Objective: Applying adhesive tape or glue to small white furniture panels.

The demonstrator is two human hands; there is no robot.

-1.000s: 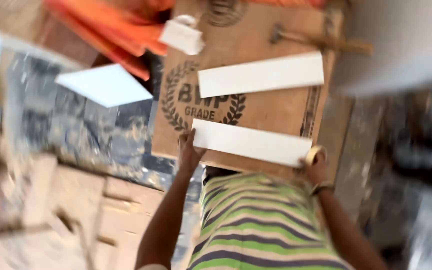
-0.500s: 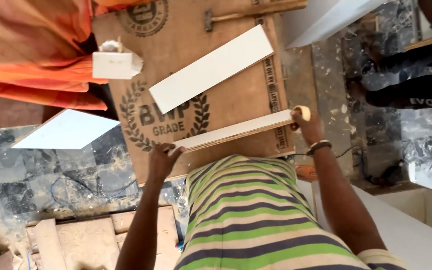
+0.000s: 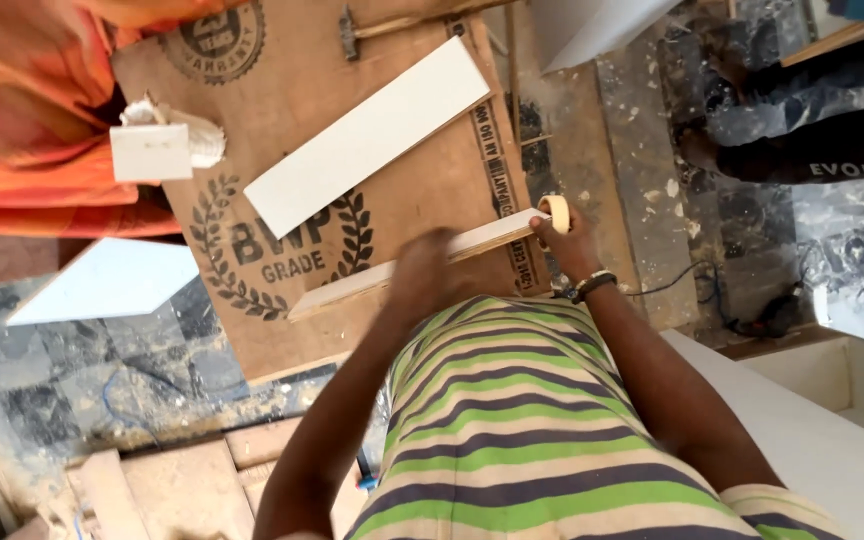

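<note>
We are holding a narrow white-faced strip (image 3: 422, 262) tilted on its edge across the brown plywood sheet (image 3: 252, 330). Our right hand (image 3: 567, 245) is gripping its far end, fingers curled around a roll of tape (image 3: 555, 212) pressed against that end. Our left hand (image 3: 430, 268) is lying blurred over the strip's middle; we cannot tell how far it is closing. Just beyond the strip a wider white board (image 3: 367, 135) is lying flat, and a small white block (image 3: 150, 152) is sitting near orange cloth (image 3: 32, 120).
</note>
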